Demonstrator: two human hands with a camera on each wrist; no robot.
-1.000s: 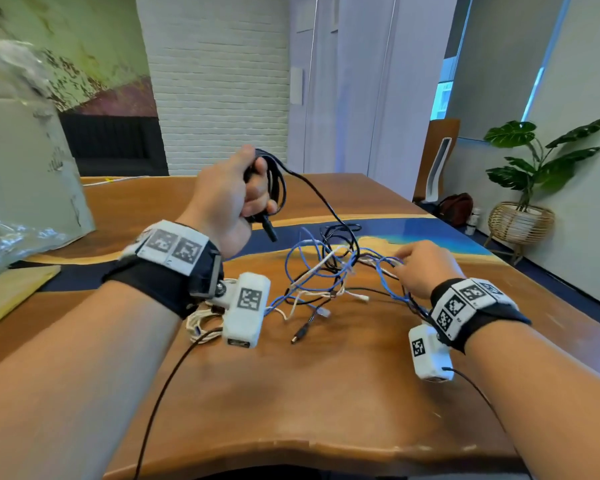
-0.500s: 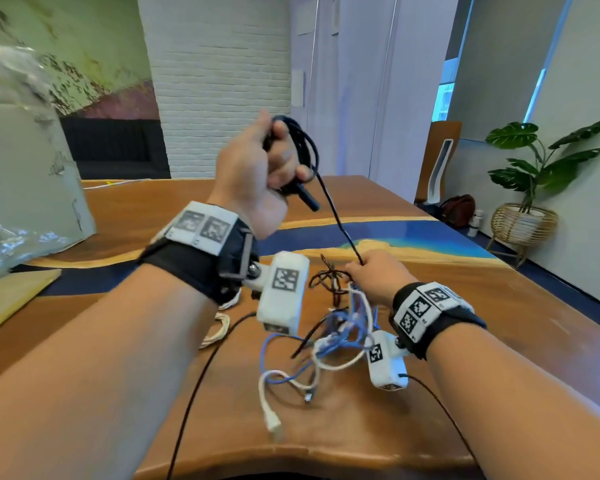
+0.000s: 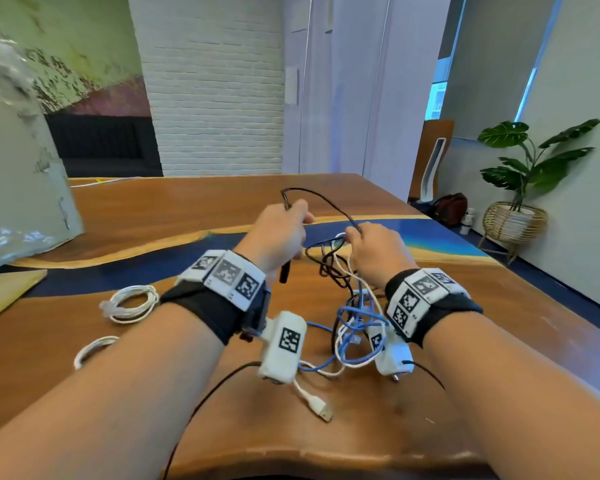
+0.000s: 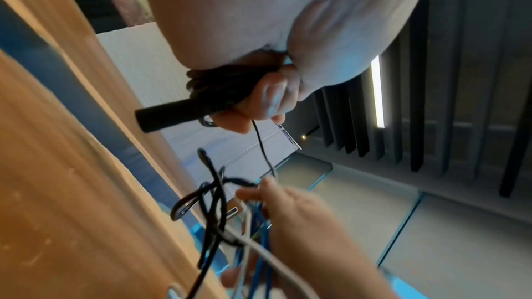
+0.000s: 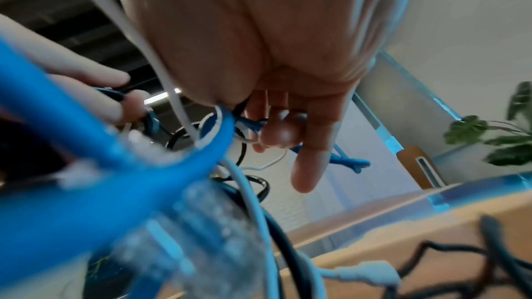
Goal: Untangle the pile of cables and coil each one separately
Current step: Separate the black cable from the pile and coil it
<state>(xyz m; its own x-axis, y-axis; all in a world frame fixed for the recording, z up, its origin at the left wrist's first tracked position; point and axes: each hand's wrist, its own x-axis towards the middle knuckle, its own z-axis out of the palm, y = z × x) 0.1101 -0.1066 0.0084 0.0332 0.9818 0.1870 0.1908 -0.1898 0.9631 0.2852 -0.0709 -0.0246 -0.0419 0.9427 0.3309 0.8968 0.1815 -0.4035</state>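
Note:
My left hand (image 3: pixel 283 233) grips a small coil of black cable (image 4: pixel 219 85), and the cable's black plug (image 3: pixel 284 271) sticks out below the fist. From that coil the black cable (image 3: pixel 326 199) arcs over to my right hand (image 3: pixel 373 249). The right hand pinches the top of a tangle of blue, white and black cables (image 3: pixel 355 320), which hangs from it down to the table. In the right wrist view its fingers (image 5: pixel 305 144) curl round blue and white strands, with a blue cable (image 5: pixel 115 156) blurred close up. A white USB plug (image 3: pixel 321 410) lies in front of the tangle.
Two coiled white cables (image 3: pixel 132 303) (image 3: pixel 94 349) lie on the wooden table (image 3: pixel 361 438) to the left. A plastic-wrapped box (image 3: pixel 18 168) stands at the far left. A thin black wrist-camera lead (image 3: pixel 205 396) runs toward me. The table's right edge drops to the floor by a potted plant (image 3: pixel 520 188).
My left hand has come down from its raised position, close to the right hand. The right hand has lifted the tangle off the table, and the black cable between the hands now hangs slack.

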